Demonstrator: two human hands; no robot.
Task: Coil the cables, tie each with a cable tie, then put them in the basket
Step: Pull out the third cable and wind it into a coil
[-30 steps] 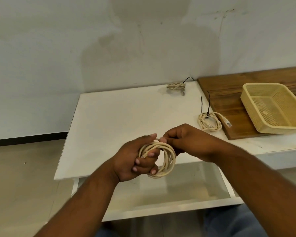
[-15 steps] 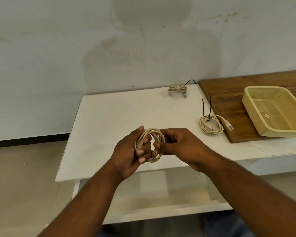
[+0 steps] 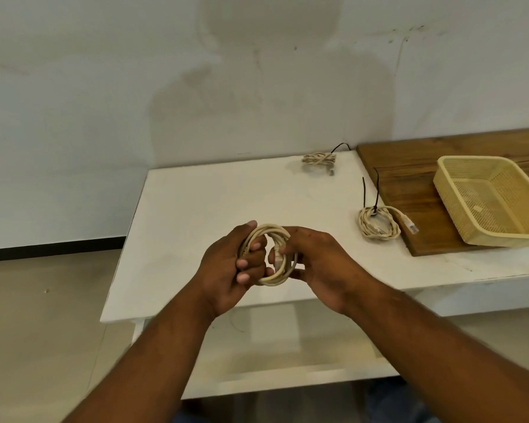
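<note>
Here, left hand (image 3: 223, 270) grips coil (image 3: 274, 278) (basket (image 3: 451, 193) apart).

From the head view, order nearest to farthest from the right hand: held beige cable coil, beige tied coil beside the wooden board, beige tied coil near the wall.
1. Held beige cable coil: in the right hand.
2. Board-side beige tied coil: right, by the wooden board.
3. Wall-side beige tied coil: back edge of the table.
</note>
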